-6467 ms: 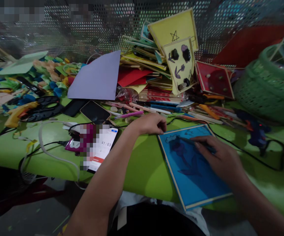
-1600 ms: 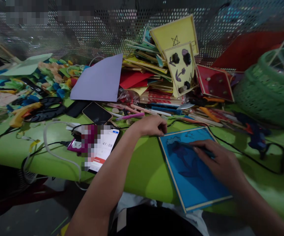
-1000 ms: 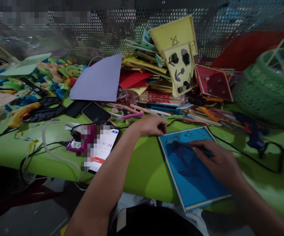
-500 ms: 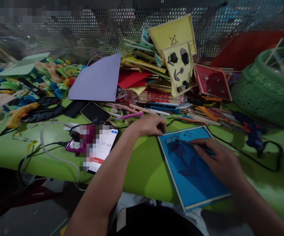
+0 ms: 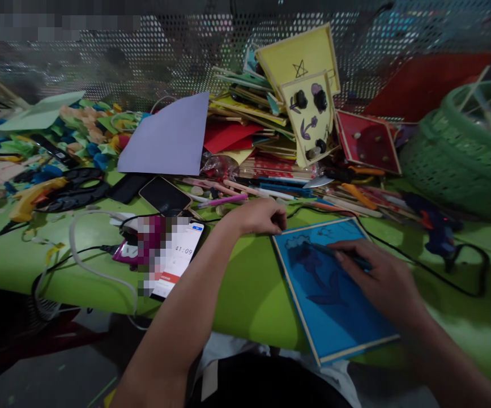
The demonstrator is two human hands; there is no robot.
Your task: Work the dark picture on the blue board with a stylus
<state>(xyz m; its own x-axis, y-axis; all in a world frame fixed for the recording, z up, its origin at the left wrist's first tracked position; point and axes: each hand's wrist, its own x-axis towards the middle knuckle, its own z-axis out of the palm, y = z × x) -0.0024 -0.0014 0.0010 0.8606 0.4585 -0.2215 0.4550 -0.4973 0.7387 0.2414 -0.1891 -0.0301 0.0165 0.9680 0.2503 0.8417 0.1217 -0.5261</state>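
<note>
A blue board with a thin wooden frame (image 5: 347,326) lies on the green table (image 5: 249,289), its near corner over the table edge. A dark flower outline is drawn on it. My right hand (image 5: 379,280) rests on the board and pinches a dark pen (image 5: 328,250), tip on the drawing near the top. My left hand (image 5: 260,216) is curled, its fingertips pressing down beside the board's top left corner; whether anything is in it is hidden.
A phone with a lit timer screen (image 5: 179,258) lies left of my forearm, another dark phone (image 5: 164,195) behind it. Pens, sticks, scissors (image 5: 75,187) and cables clutter the back. A stack of framed cards (image 5: 308,113), purple paper (image 5: 169,139), green basket (image 5: 466,147) and blue glue gun (image 5: 438,229) stand behind.
The pen tip has shifted slightly over the top of the drawing as my right hand draws. The phone timer has counted up. My left hand stays at the board's corner.
</note>
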